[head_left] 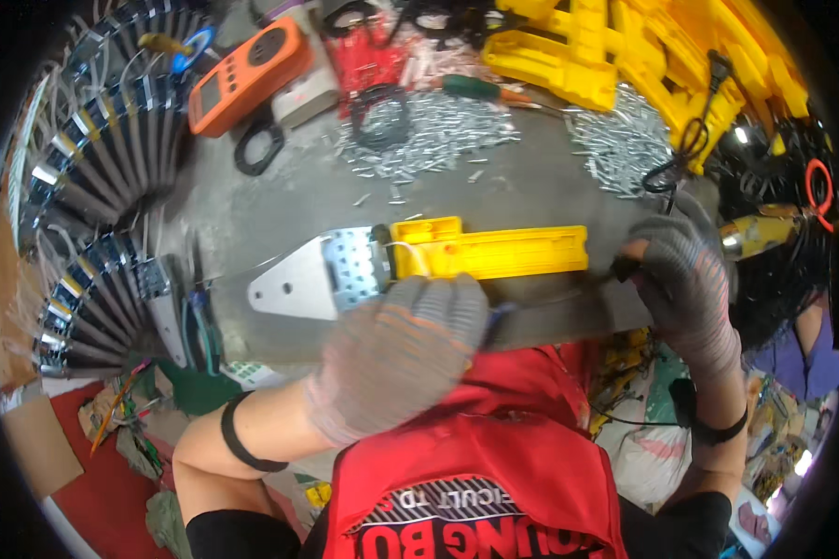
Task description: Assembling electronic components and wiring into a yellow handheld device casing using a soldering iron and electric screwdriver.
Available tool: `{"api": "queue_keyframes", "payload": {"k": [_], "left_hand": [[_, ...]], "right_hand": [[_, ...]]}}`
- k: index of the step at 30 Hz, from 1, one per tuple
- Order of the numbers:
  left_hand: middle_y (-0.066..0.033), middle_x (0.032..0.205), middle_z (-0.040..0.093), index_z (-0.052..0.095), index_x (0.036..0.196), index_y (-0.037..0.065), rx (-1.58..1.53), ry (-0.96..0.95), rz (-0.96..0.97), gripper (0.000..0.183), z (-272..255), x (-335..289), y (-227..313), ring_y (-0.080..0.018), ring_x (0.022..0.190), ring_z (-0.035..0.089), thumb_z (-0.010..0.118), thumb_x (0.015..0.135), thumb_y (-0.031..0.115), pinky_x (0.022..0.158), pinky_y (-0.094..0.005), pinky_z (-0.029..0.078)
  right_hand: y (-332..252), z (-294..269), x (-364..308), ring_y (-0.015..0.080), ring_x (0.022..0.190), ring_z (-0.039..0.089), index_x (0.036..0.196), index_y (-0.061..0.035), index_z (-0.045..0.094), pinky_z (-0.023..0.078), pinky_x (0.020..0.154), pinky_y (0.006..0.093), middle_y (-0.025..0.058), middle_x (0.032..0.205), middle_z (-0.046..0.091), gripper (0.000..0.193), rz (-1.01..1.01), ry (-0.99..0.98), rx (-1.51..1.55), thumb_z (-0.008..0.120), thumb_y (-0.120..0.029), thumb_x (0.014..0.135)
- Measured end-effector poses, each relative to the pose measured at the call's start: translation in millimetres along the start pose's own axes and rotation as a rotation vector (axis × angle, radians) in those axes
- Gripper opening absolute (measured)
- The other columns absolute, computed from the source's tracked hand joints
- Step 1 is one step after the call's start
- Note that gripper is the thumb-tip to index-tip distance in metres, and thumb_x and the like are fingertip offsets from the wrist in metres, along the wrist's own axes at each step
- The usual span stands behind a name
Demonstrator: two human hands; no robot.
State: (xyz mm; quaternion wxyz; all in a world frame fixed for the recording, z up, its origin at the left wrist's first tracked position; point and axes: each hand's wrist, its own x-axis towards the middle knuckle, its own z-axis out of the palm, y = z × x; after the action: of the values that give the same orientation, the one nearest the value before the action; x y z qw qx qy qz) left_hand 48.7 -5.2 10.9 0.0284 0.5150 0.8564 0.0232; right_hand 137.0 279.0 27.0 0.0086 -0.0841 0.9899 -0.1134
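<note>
Scuffed gray worktable (541, 186), red surface (107, 498) at lower left, tan cardboard (39, 438) beside it

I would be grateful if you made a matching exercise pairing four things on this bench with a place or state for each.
Things
1. orange handheld meter with a round dark dial
2. yellow elongated plastic housing
3. flat, tapered silver metal plate
4. looped black cord with a plug

Places or states
A. just beyond the right hand
B. beside a white block at upper left
C. pierced by two holes
D. partly covered by the left hand

Pairs: 1-B, 2-D, 3-C, 4-A
</note>
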Motion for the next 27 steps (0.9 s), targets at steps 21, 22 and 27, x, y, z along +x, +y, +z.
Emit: {"api": "queue_keyframes", "payload": {"k": [21, 22, 27], "left_hand": [[-0.0054, 0.127, 0.059, 0.064, 0.121, 0.010, 0.297, 0.076, 0.066, 0.043, 0.1, 18.1, 13.6, -0.0129, 0.070, 0.055, 0.053, 0.080, 0.019, 0.055, -0.0236, 0.044], [-0.0064, 0.128, 0.058, 0.063, 0.121, 0.009, 0.307, 0.033, 0.080, 0.043, -1.1, 16.8, 13.6, -0.0135, 0.071, 0.055, 0.054, 0.080, 0.019, 0.055, -0.0241, 0.044], [-0.0106, 0.135, 0.055, 0.061, 0.127, 0.009, 0.249, -0.056, 0.025, 0.047, -5.5, 8.0, 13.4, -0.0201, 0.084, 0.062, 0.053, 0.081, 0.017, 0.061, -0.0296, 0.052]], "right_hand": [[1.6, 26.0, 15.4, 0.0299, 0.092, 0.060, 0.109, -0.0107, 0.059, 0.054, 0.073, 0.0383, 0.0102, 0.095, 0.055, 0.024, -0.166, 0.049, -0.130, 0.055, -0.020, 0.088], [-3.4, 9.1, 23.9, 0.0295, 0.094, 0.060, 0.109, -0.0106, 0.060, 0.054, 0.075, 0.0384, 0.0109, 0.097, 0.056, 0.025, -0.132, -0.078, -0.097, 0.057, -0.018, 0.086], [20.3, -42.3, 103.3, 0.0298, 0.103, 0.059, 0.106, -0.0112, 0.065, 0.053, 0.082, 0.0390, 0.0109, 0.103, 0.059, 0.028, -0.132, 0.257, -0.248, 0.062, -0.012, 0.079]]}}
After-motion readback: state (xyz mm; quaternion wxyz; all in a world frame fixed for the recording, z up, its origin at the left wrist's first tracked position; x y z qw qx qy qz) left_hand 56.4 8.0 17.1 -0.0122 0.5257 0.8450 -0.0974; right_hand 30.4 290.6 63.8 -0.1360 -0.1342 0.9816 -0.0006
